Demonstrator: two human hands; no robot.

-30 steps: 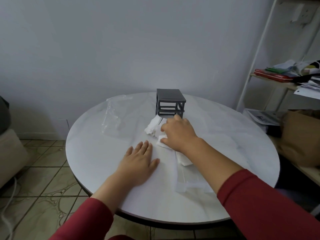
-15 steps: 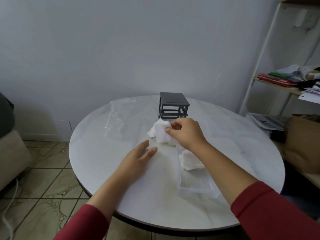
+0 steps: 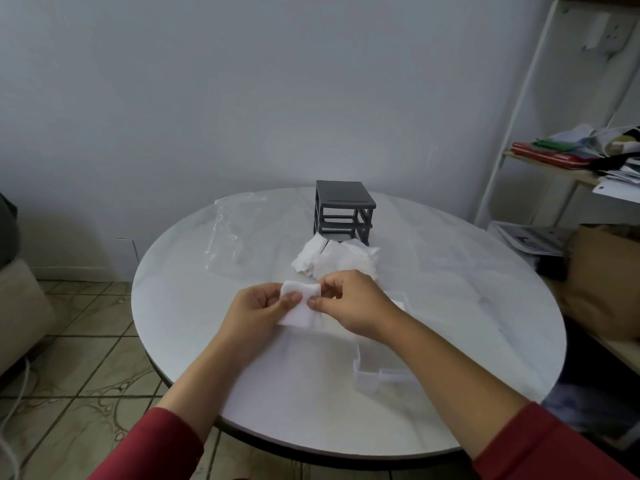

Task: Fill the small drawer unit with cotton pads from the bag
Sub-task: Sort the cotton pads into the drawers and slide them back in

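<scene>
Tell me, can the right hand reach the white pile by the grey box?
Probably yes. The pile lies just beyond the right hand, nothing between them. But that hand and the left hand are pinching one cotton pad, so it would have to let go first.

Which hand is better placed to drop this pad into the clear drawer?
Probably right: the right hand pinches the cotton pad over the clear drawer; the left hand sits beside it.

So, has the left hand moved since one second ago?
Yes. The left hand lay flat on the table, this side of the drawer frame; now it is lifted off the table and pinches a cotton pad.
</scene>
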